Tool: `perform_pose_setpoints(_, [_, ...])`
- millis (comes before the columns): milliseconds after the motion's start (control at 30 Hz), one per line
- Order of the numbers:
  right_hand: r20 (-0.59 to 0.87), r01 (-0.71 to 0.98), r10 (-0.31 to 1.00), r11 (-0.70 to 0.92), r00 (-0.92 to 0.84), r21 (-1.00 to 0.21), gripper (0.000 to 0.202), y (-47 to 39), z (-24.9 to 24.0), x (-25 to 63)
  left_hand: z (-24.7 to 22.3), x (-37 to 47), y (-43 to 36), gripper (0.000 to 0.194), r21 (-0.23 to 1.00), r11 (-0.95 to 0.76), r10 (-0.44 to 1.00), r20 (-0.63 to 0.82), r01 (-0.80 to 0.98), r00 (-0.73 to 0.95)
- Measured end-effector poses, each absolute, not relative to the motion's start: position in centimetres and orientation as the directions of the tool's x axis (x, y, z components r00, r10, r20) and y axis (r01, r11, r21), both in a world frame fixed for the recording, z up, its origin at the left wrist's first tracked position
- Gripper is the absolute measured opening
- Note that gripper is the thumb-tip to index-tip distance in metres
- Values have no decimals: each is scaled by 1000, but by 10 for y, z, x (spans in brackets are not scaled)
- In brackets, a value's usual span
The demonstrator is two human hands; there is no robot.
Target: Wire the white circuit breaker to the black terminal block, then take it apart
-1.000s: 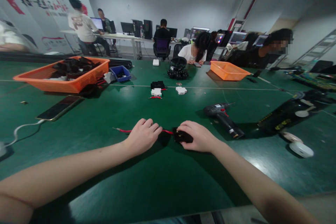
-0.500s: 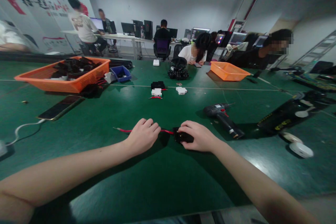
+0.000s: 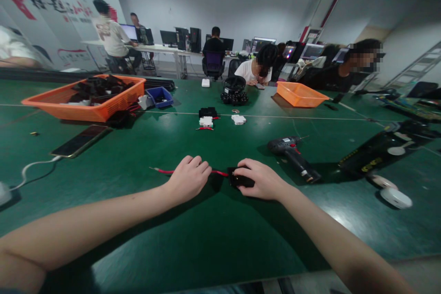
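A red wire runs between my hands, its bare end pointing left. My left hand is closed round the middle of this wire. At its right end the wire meets a black block-shaped part, which my right hand grips from above; the fingers cover much of it. Farther out on the green table lie a white connector piece with a short red wire beside it, a black piece just behind, and another white piece.
A cordless drill lies to the right, near a black cylinder-like object and a white round case. At left are a phone on a cable, a filled orange basket and a blue bin. An orange tray stands at the back; people sit beyond.
Both hands keep their grip on the wire and the black part. The view has shifted very slightly; nothing on the table has visibly moved.
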State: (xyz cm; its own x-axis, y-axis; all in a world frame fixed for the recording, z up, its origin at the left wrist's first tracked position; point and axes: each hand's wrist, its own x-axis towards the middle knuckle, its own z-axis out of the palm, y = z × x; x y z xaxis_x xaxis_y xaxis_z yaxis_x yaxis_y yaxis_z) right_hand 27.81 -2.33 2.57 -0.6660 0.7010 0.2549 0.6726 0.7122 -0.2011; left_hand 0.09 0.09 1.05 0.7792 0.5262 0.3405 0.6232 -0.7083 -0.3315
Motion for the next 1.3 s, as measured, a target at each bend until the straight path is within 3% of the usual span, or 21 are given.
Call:
perform_pose_setpoints(367, [243, 670, 715, 699, -656, -248, 37, -25, 30, 277, 10, 1, 1, 10, -324, -711, 524, 348, 624, 777])
perform_pose_setpoints(633, [222, 669, 740, 670, -635, -322, 66, -26, 31, 279, 11, 1, 1, 9, -315, -714, 535, 329, 625, 778])
perform_pose_setpoints(733, [308, 691, 749, 662, -587, -291, 47, -22, 36, 287, 11, 1, 1, 10, -322, -714, 529, 333, 622, 780])
perform_pose_setpoints(800, [390, 799, 804, 557, -450, -226, 32, -18, 42, 299, 11, 1, 1, 10, -326, -714, 526, 335, 619, 782])
perform_pose_setpoints(867, [448, 939, 863, 319, -232, -128, 30, -14, 47, 316, 12, 1, 1, 10, -328, -715, 524, 334, 618, 784])
perform_pose_setpoints(967, [423, 991, 902, -123, 88, 56, 52, -10, 50, 344, 12, 1, 1, 10, -323, -720, 522, 332, 615, 786])
perform_pose_setpoints(1033, [309, 941, 912, -318, 271, 115, 67, -6, 47, 362, 11, 0, 1, 9, -318, -723, 519, 334, 613, 786])
perform_pose_setpoints(1167, [17, 885, 886, -464, 464, 22, 74, 10, 33, 390, 9, 0, 2, 8, -307, -727, 517, 345, 615, 783])
perform_pose_setpoints(1300, [-99, 841, 860, -511, 501, -178, 68, 27, 24, 411, 8, -2, 3, 9, -307, -726, 512, 356, 615, 782])
